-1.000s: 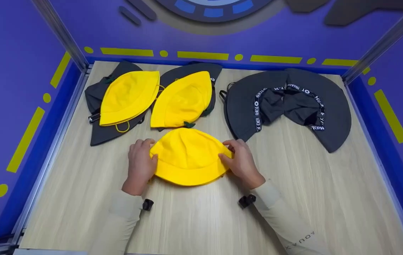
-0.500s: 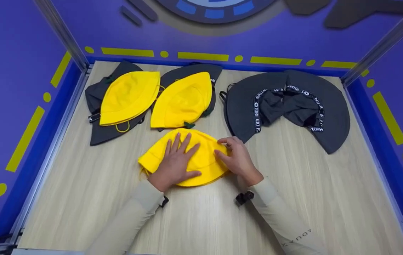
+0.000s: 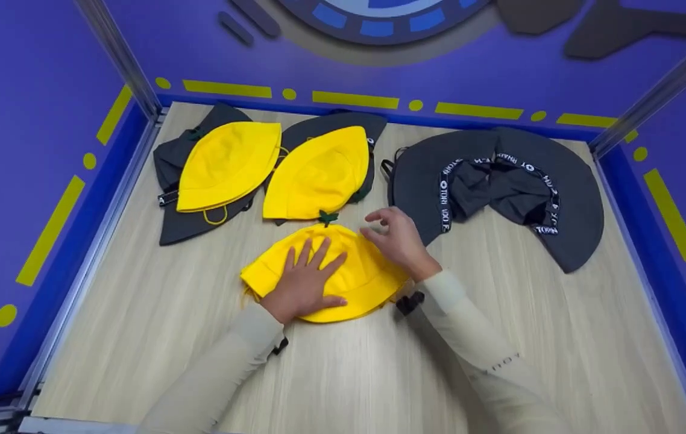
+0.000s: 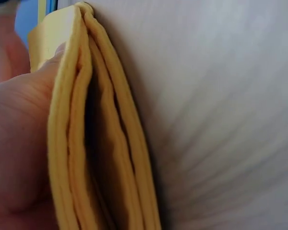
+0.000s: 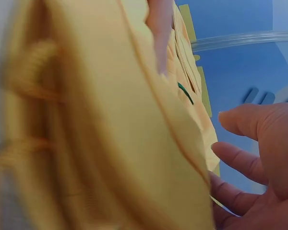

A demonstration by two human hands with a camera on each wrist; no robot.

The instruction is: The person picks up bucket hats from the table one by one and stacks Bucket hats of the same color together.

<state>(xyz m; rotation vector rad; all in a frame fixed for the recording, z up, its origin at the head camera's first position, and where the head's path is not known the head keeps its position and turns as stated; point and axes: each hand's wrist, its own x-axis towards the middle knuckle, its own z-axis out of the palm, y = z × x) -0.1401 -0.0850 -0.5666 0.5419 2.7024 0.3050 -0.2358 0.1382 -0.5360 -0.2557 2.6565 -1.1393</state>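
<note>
A yellow bucket hat (image 3: 355, 271) with a green leaf-shaped tab at its top lies flattened on the table in front of the person. The left hand (image 3: 304, 280) rests on its crown with fingers spread. Over the hat's upper right side hovers the right hand (image 3: 400, 241), its fingers loosely bent and holding nothing. From the left wrist view, the folded brim (image 4: 69, 143) shows several stacked fabric edges beside the hand. In the right wrist view the hat's side (image 5: 120, 110) looms close, with a cord near the brim and the right hand's fingers (image 5: 240, 163) apart from the cloth.
Behind lie two more yellow hats, one at left (image 3: 228, 163) and one at centre (image 3: 322, 175), each over a dark grey hat. A wide-brimmed dark grey hat (image 3: 578, 199) with a printed band lies at right. Blue panels (image 3: 379, 72) enclose the table (image 3: 138, 337).
The left hand has let go of the hat's left edge and now lies flat on its crown. The right hand has released the right edge and moved slightly up and away.
</note>
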